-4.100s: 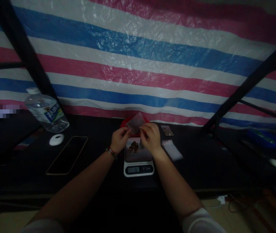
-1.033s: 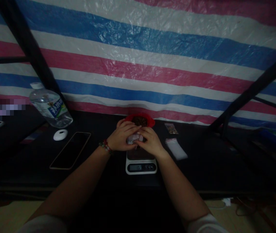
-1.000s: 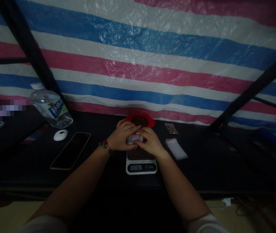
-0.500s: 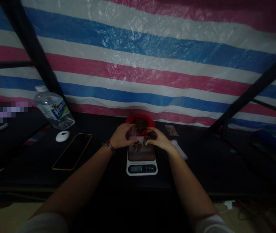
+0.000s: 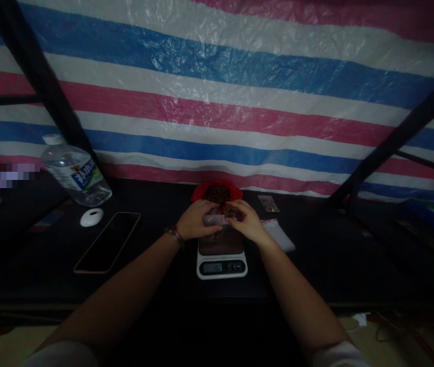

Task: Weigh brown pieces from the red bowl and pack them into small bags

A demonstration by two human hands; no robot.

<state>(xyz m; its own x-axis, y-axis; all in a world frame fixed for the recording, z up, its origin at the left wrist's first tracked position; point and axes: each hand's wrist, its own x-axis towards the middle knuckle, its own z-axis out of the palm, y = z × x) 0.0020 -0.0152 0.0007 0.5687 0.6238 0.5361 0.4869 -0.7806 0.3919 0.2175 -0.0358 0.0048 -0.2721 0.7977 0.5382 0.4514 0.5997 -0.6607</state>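
My left hand (image 5: 196,220) is closed on a small clear plastic bag (image 5: 213,219), above the far part of a white kitchen scale (image 5: 222,271). Opposite it, my right hand (image 5: 249,223) curls its fingers round some brown dried pieces (image 5: 233,212); whether these lie inside the bag I cannot tell. The scale has a dark weighing plate and a lit display, its digits too dim to read surely. Just behind both hands stands a red bowl (image 5: 197,191) with more brown pieces (image 5: 217,193) in it.
Right of the scale lie a small filled zip bag (image 5: 268,203) and a stack of flat clear bags (image 5: 279,235). On the left are a phone (image 5: 108,242), a white oval object (image 5: 91,217) and a large plastic bottle (image 5: 79,173). Striped sheeting (image 5: 217,102) hangs behind.
The loose brown pieces seen on the scale plate no longer show there. My hands have come closer together over the scale, and the view has shifted slightly.
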